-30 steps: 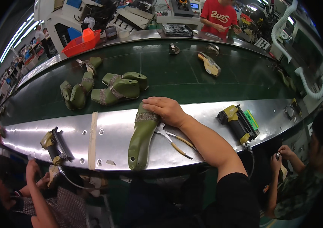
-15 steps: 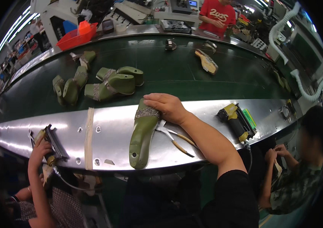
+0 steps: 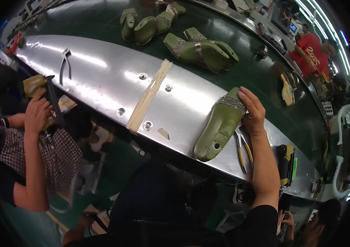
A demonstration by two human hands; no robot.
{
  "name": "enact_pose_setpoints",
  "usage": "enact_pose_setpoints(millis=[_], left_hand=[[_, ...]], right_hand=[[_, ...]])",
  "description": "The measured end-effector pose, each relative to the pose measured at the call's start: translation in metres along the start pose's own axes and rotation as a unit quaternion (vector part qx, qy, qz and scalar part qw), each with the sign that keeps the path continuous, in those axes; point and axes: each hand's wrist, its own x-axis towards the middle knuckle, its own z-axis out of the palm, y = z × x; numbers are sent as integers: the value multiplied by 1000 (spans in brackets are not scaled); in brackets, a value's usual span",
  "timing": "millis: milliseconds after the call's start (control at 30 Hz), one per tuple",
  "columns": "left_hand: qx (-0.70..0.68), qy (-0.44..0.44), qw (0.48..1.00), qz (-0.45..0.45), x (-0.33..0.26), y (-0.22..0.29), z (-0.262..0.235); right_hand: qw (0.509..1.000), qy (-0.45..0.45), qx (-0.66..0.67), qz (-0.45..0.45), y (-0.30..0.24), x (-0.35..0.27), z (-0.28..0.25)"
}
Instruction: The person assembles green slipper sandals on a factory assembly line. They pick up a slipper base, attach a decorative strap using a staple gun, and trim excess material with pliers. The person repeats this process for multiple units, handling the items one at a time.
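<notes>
A green shoe last (image 3: 218,131) lies on the metal-topped bench, with a silvery braided strap (image 3: 231,103) across it near its far end. My right hand (image 3: 254,109) is closed round the edge of that far end, fingers over its side. Pliers with yellowish handles (image 3: 241,153) lie beside the last, partly beneath my right forearm. Low at the left, below the bench, my left hand (image 3: 85,220) is in shadow next to a brown flat piece (image 3: 98,225) and a dark strip. Its fingers are too dark to make out.
A co-worker's hand (image 3: 39,111) at the left holds a yellow-and-black staple gun (image 3: 35,84). Another staple gun (image 3: 286,164) lies right of my forearm. More green lasts (image 3: 203,51) stand on the green belt beyond. Pliers (image 3: 64,68) and masking tape (image 3: 148,96) are on the bench.
My view has swung left and tilted. My left hand has come into sight low down. The co-worker's staple gun is now off the bench top; my right hand stays on the last.
</notes>
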Motion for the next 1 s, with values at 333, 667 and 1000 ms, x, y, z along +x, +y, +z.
enact_pose_setpoints(millis=[333, 667, 1000], left_hand=[[232, 69, 969, 45, 26, -25, -2], [-69, 146, 982, -97, 81, 3, -51], [229, 183, 826, 482, 147, 367, -221]], right_hand=[[1000, -13, 2, 10, -5, 0, 11], [1000, -10, 8, 8, 4, 0, 10], [1000, -8, 5, 15, -1, 2, 1]])
